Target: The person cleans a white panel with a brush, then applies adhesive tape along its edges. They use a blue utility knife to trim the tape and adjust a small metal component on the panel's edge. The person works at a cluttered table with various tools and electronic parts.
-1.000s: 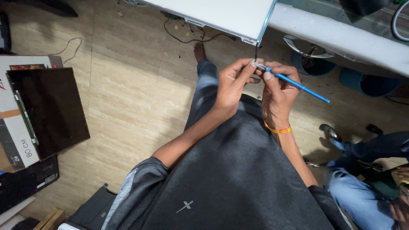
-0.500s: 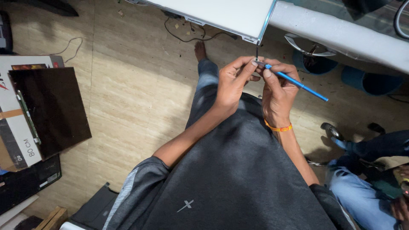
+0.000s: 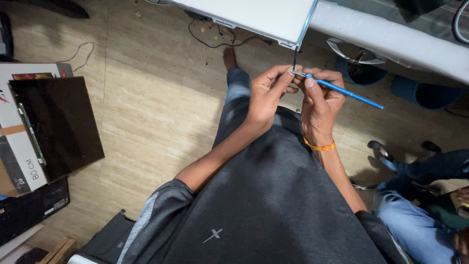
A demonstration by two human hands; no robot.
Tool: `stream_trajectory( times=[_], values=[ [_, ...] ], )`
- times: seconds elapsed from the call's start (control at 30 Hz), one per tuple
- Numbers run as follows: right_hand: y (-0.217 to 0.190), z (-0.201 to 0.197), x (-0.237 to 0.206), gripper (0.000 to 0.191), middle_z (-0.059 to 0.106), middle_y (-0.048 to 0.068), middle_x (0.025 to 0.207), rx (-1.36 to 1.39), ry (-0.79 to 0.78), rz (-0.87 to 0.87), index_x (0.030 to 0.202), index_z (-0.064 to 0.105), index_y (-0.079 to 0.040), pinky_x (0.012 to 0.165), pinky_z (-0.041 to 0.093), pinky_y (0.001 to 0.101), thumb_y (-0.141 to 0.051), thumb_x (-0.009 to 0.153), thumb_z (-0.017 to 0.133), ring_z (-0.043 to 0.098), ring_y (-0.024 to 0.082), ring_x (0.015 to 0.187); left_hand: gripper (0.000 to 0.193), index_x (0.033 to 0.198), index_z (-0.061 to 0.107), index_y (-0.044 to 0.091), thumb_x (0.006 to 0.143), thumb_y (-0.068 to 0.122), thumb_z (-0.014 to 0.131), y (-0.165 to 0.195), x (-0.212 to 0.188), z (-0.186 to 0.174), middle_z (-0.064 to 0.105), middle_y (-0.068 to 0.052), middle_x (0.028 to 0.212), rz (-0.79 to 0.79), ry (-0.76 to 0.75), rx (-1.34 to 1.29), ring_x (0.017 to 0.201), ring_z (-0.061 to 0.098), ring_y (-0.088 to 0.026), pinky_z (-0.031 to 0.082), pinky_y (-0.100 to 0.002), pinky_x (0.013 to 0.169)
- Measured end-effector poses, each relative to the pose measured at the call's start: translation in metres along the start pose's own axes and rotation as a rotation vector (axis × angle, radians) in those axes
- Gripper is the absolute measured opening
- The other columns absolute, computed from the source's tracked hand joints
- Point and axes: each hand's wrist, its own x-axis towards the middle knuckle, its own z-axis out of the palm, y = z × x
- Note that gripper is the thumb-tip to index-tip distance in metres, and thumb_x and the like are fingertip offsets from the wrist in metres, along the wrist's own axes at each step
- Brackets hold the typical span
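Big white panel [image 3: 254,14] leans over the tan floor [image 3: 146,112] with a dark screen panel [image 3: 56,124] lying on a carton off to the side, and the seated person works right under the white panel's corner. Looks like fiddly mid-step work: left hand [image 3: 266,95] pinches a small grey strip [image 3: 297,73] hanging off a thin dark cable [image 3: 294,58], right hand [image 3: 320,100] clamps a blue tool [image 3: 342,91] with its tip on that strip. I'd guess steady pressure comes next, though the strip is mostly hidden by fingertips and too tiny to identify
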Motion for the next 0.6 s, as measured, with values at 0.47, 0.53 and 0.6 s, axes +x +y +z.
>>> stream_trajectory(
  times=[0.47,0.53,0.6],
  values=[
    [0.0011,0.0005,0.0014,0.016,0.069,0.017,0.114,-0.044,-0.016,-0.002,0.11,0.059,-0.001,0.097,0.061,0.0359,0.008,0.101,0.069,0.072,0.024,0.105,0.023,0.122,0.071,0.0,0.107,0.016,0.064,-0.0003,-0.0005,-0.0018,0.075,-0.004,0.104,0.017,0.007,0.03,0.095,0.069,-0.009,0.057,-0.027,0.082],
    [0.0017,0.0014,0.0017,0.016,0.069,0.017,0.115,-0.042,-0.003,-0.01,0.11,0.059,-0.001,0.099,0.061,0.0368,0.008,0.101,0.069,0.072,0.024,0.106,0.023,0.122,0.072,0.0,0.107,0.016,0.065,-0.0001,-0.0004,-0.0014,0.075,-0.004,0.103,0.022,0.009,0.034,0.095,0.07,-0.01,0.057,-0.027,0.081],
    [0.0021,0.002,0.0013,0.016,0.069,0.017,0.115,-0.037,0.002,-0.015,0.11,0.059,-0.001,0.1,0.062,0.038,0.007,0.1,0.069,0.072,0.025,0.107,0.023,0.121,0.072,-0.001,0.107,0.016,0.065,-0.0006,-0.0005,-0.0009,0.075,-0.005,0.103,0.03,0.008,0.042,0.095,0.07,-0.01,0.057,-0.027,0.081]
  ],
)
